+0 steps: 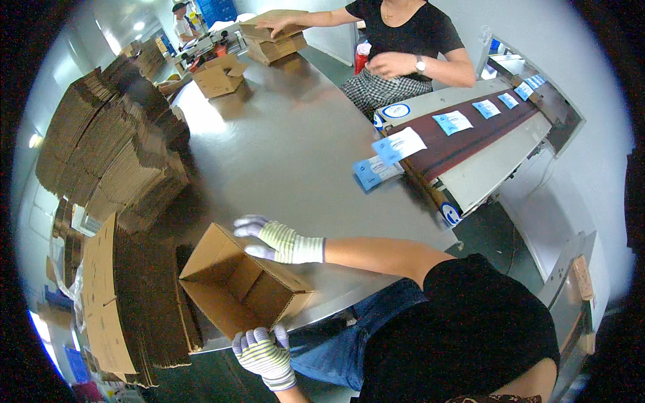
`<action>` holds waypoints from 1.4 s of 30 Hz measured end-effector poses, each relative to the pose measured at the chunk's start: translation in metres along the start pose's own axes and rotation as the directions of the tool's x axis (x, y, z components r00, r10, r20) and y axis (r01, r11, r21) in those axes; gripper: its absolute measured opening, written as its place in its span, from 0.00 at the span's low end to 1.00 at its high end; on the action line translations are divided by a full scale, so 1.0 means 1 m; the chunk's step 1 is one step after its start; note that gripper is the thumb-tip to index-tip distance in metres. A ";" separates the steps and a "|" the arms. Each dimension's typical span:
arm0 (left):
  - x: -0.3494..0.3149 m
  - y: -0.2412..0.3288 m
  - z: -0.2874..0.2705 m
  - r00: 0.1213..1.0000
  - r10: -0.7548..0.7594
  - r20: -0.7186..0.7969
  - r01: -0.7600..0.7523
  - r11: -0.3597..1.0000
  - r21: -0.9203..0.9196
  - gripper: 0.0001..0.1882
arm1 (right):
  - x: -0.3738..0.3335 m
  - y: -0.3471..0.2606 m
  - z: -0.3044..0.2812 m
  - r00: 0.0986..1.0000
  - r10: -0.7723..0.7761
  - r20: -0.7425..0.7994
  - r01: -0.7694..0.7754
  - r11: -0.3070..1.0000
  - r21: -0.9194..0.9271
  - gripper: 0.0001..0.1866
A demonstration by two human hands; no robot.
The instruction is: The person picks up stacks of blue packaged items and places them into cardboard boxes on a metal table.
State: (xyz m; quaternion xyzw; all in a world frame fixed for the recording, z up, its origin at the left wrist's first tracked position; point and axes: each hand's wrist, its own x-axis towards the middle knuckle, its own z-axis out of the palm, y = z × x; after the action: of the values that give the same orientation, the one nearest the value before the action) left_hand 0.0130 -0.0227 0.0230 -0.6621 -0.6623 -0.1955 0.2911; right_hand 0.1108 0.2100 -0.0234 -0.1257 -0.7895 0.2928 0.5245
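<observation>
An open-topped brown cardboard box [250, 282] sits tilted at the table edge, its hollow inside showing. My left hand [264, 357], in a striped white-and-green knit glove, has its fingers closed over the box's near rim. On the other side of the box, my right hand [285, 243], gloved alike, is held with fingers and thumb apart beside the wall. Whether it touches the cardboard I cannot tell. Left of the box stands a row of flattened cartons [134, 302] on edge.
Tall stacks of folded cardboard [111, 141] line the left side. Blue-and-white packets [451, 122] lie along a dark conveyor belt [437, 158] at right, some over the metal table [289, 141]. Across it, a person's hand [272, 25] rests on a carton [275, 47], near another open box [219, 75].
</observation>
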 end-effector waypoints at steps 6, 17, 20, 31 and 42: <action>-0.012 -0.003 0.005 0.999 -0.042 0.012 0.042 0.999 0.002 0.20 | -0.043 0.029 -0.072 0.910 0.216 0.354 -0.081 0.930 -0.358 0.16; -0.008 -0.003 0.010 0.999 -0.024 -0.036 0.024 1.000 0.011 0.19 | -0.011 0.067 -0.197 0.591 0.752 0.293 -0.234 0.507 -0.829 0.21; -0.009 -0.005 0.010 0.999 -0.037 -0.039 0.038 0.999 0.006 0.20 | -0.006 0.073 -0.218 0.674 0.690 0.264 -0.174 0.495 -0.851 0.20; -0.010 -0.005 0.008 0.997 -0.066 0.047 0.067 0.998 -0.019 0.13 | 0.006 0.112 -0.308 0.493 0.843 0.213 -0.242 0.369 -0.897 0.21; -0.004 -0.001 0.015 0.997 -0.027 -0.070 0.026 1.000 -0.012 0.18 | -0.071 0.243 -0.408 -0.037 0.844 0.536 -0.001 0.536 -0.844 0.23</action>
State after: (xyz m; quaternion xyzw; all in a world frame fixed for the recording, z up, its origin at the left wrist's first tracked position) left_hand 0.0102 -0.0161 0.0090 -0.6476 -0.6592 -0.2263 0.3080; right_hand 0.4819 0.5025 -0.1081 -0.3409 -0.8652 0.1761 -0.3228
